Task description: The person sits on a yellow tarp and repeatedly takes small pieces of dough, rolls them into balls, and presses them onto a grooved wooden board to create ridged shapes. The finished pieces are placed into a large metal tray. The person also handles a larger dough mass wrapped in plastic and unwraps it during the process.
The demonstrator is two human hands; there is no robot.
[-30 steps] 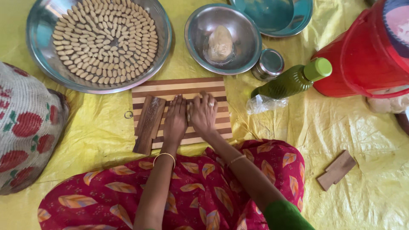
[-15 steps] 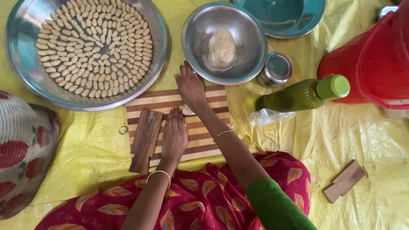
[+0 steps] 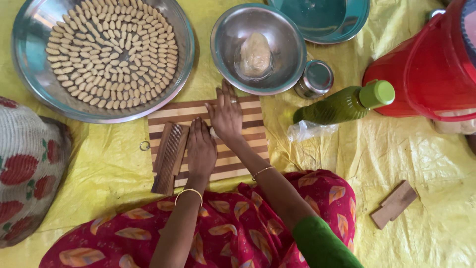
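You see a brown-and-cream striped board (image 3: 243, 149), a yellow sheet (image 3: 377, 164), a red bucket (image 3: 421, 64), a green-capped bottle (image 3: 347, 101), pale dough pieces (image 3: 111, 52) and a teal plate (image 3: 332, 20).

Green sleeve, wrist bangles, red leaf-print skirt.

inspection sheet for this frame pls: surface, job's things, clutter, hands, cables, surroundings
Surface: yellow sheet, wrinkled.
Job's things: striped board; ridged wooden paddle lying on it; pale dough bit between the hands.
Clutter: big steel tray of shaped pieces; steel bowl holding a dough lump; small tin; green bottle; wood block.
Hands: left hand and right hand flat on board, open.
Cables: nothing seen.
Surroundings: red bucket; teal plate; patterned cloth.
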